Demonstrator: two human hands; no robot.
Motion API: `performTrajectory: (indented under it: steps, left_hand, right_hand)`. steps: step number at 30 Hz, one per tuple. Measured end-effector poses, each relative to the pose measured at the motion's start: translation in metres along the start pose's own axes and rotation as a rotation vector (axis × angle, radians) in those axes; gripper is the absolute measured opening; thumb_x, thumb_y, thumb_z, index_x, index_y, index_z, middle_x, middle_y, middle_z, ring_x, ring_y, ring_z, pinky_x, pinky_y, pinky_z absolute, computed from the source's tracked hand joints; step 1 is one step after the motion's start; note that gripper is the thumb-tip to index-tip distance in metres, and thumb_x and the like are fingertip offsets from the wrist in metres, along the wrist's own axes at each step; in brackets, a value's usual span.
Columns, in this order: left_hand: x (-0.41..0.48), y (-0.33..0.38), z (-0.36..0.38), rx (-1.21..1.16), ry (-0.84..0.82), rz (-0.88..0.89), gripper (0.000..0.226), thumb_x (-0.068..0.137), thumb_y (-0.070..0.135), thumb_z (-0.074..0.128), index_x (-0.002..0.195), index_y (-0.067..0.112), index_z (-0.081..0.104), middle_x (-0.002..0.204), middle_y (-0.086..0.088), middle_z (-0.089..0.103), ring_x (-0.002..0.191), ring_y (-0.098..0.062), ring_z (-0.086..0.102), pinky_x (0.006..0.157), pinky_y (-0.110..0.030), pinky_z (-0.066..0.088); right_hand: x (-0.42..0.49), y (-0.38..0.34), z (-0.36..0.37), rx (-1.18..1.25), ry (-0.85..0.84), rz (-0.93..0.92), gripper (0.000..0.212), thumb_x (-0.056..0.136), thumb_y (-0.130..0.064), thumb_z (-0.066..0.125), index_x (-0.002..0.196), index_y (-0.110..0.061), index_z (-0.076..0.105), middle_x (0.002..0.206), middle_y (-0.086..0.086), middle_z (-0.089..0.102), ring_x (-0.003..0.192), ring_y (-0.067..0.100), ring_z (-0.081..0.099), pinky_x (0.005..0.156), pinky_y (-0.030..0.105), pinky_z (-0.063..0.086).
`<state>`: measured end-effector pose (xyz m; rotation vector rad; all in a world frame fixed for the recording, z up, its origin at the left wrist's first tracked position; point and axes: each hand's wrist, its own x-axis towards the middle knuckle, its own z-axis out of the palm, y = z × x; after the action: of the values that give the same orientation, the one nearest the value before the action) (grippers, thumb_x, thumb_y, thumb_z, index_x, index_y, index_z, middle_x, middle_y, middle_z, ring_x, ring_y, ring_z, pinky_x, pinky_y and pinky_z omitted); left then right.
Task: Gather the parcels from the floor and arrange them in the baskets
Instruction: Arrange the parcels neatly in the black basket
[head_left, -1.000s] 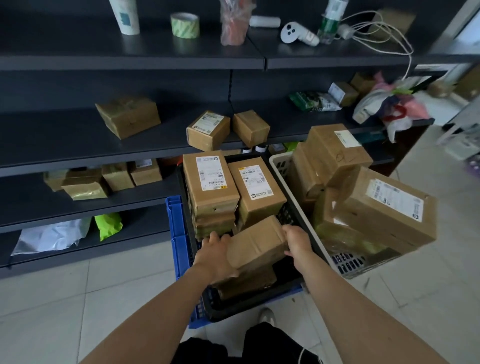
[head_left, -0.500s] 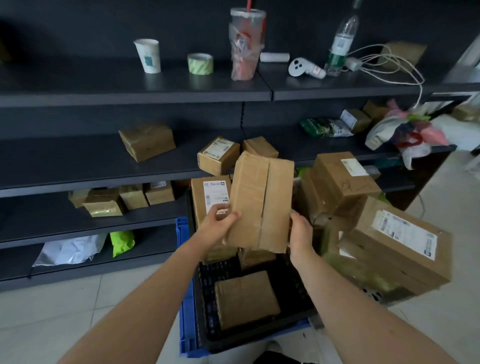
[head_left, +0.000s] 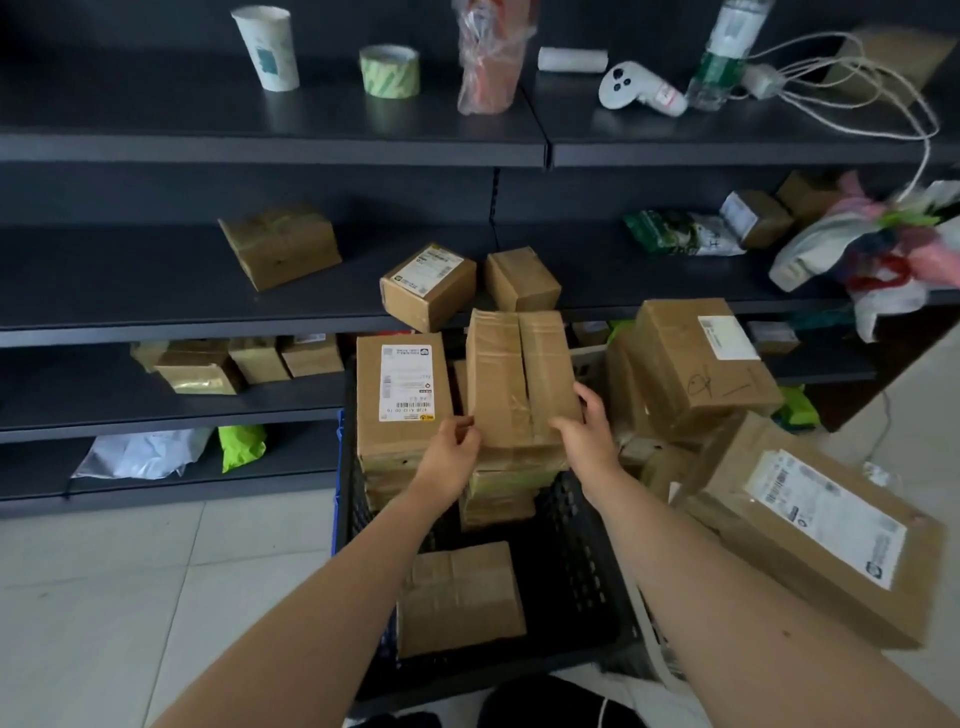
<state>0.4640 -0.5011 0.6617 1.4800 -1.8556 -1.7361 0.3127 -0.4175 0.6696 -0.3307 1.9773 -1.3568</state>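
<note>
A brown taped parcel (head_left: 519, 379) lies on top of the right-hand stack inside the black basket (head_left: 582, 561). My left hand (head_left: 452, 452) touches its lower left corner and my right hand (head_left: 587, 436) grips its lower right edge. To its left stands a stack topped by a labelled parcel (head_left: 402, 395). Another brown parcel (head_left: 460, 597) lies flat on the basket's floor near me. A white basket, mostly hidden, holds a heap of larger parcels (head_left: 696, 369) at the right, with a big labelled parcel (head_left: 815, 525) tilted at the front.
A blue crate edge (head_left: 337, 499) shows left of the black basket. Dark shelves (head_left: 208, 312) behind carry more parcels, a paper cup (head_left: 267, 49), tape roll (head_left: 389, 70), controller (head_left: 636, 88), bottle and cables. Bags lie on the lowest shelf. Pale tiled floor (head_left: 104, 597) spreads at the left.
The parcel was lifted from the basket's near end, held upright in both hands, and now lies flat on the right-hand stack. My hands have moved forward and down with it.
</note>
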Motion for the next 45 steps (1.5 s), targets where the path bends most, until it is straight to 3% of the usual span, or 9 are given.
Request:
performTrajectory:
  steps: [5,9,15,18,23,27,33,39,45]
  left_hand:
    - [-0.008,-0.017,0.005,-0.174,0.110,-0.072,0.040,0.101,0.046,0.039,0.123,0.016,0.054,0.120,-0.002,0.062,0.109,-0.021,0.059,0.100,-0.039,0.046]
    - [-0.012,-0.058,0.000,-0.110,0.118,-0.229,0.027,0.104,0.025,0.037,0.117,0.010,0.055,0.102,-0.009,0.062,0.086,-0.023,0.058,0.077,-0.035,0.046]
    - [-0.004,-0.133,-0.001,0.088,0.056,-0.530,0.032,0.100,0.018,0.041,0.070,0.008,0.045,0.066,-0.008,0.043,0.056,-0.025,0.043,0.060,-0.031,0.029]
    - [0.006,-0.152,0.007,0.124,0.021,-0.633,0.020,0.102,0.024,0.040,0.102,0.006,0.050,0.102,-0.012,0.055,0.097,-0.034,0.058,0.075,-0.031,0.038]
    - [0.018,-0.193,0.021,0.102,0.083,-0.826,0.062,0.097,0.031,0.045,0.151,0.007,0.025,0.151,-0.020,0.033,0.135,-0.038,0.038,0.110,-0.038,0.035]
    - [0.017,-0.196,0.031,-0.059,0.150,-0.834,0.068,0.099,0.044,0.039,0.152,0.005,0.020,0.156,-0.021,0.026,0.141,-0.039,0.029,0.116,-0.043,0.027]
    - [0.026,-0.145,0.024,0.111,0.294,-0.555,0.056,0.104,0.048,0.021,0.149,0.017,0.035,0.152,-0.015,0.032,0.140,-0.033,0.029,0.113,-0.045,0.022]
    - [0.033,-0.128,0.013,0.412,0.164,-0.407,0.044,0.094,0.037,0.044,0.134,0.021,0.055,0.133,-0.015,0.050,0.122,-0.040,0.044,0.104,-0.051,0.039]
    - [0.021,-0.139,-0.011,0.116,-0.010,-0.582,0.078,0.080,0.051,0.071,0.141,0.011,0.044,0.137,-0.009,0.052,0.123,-0.029,0.052,0.103,-0.040,0.045]
  right_hand:
    - [0.002,0.007,-0.004,0.113,0.126,0.013,0.042,0.103,-0.027,0.047,0.145,-0.023,0.042,0.139,0.004,0.051,0.123,0.025,0.051,0.098,0.035,0.040]
    - [-0.012,0.043,-0.005,0.069,0.330,0.188,0.038,0.104,-0.041,0.035,0.130,-0.018,0.051,0.126,0.013,0.062,0.113,0.034,0.058,0.094,0.042,0.045]
    - [-0.035,0.100,0.003,-0.245,0.180,0.226,0.017,0.101,-0.017,0.047,0.109,-0.011,0.061,0.107,0.004,0.062,0.093,0.021,0.054,0.078,0.029,0.039]
    - [-0.028,0.118,0.018,-0.372,0.084,0.254,0.021,0.102,-0.020,0.047,0.116,-0.011,0.061,0.103,0.000,0.056,0.090,0.019,0.051,0.075,0.030,0.038]
    - [-0.014,0.167,0.044,-0.528,-0.164,0.591,0.048,0.104,-0.027,0.044,0.149,-0.012,0.036,0.147,0.010,0.044,0.130,0.031,0.047,0.091,0.033,0.040]
    - [-0.014,0.198,0.049,-0.517,-0.291,0.825,0.063,0.103,-0.035,0.042,0.157,-0.015,0.016,0.161,0.009,0.024,0.144,0.032,0.030,0.111,0.044,0.033]
    - [-0.015,0.203,0.051,-0.381,-0.320,0.967,0.078,0.093,-0.073,0.028,0.152,-0.021,0.030,0.151,0.010,0.044,0.134,0.034,0.046,0.106,0.053,0.035]
    - [-0.023,0.192,0.063,-0.217,-0.243,1.034,0.089,0.089,-0.077,0.031,0.153,-0.015,0.030,0.151,0.013,0.042,0.136,0.033,0.043,0.111,0.050,0.033]
    - [-0.027,0.197,0.059,0.080,-0.167,1.078,0.082,0.091,-0.072,0.039,0.146,-0.012,0.042,0.145,0.018,0.048,0.133,0.037,0.046,0.101,0.059,0.043]
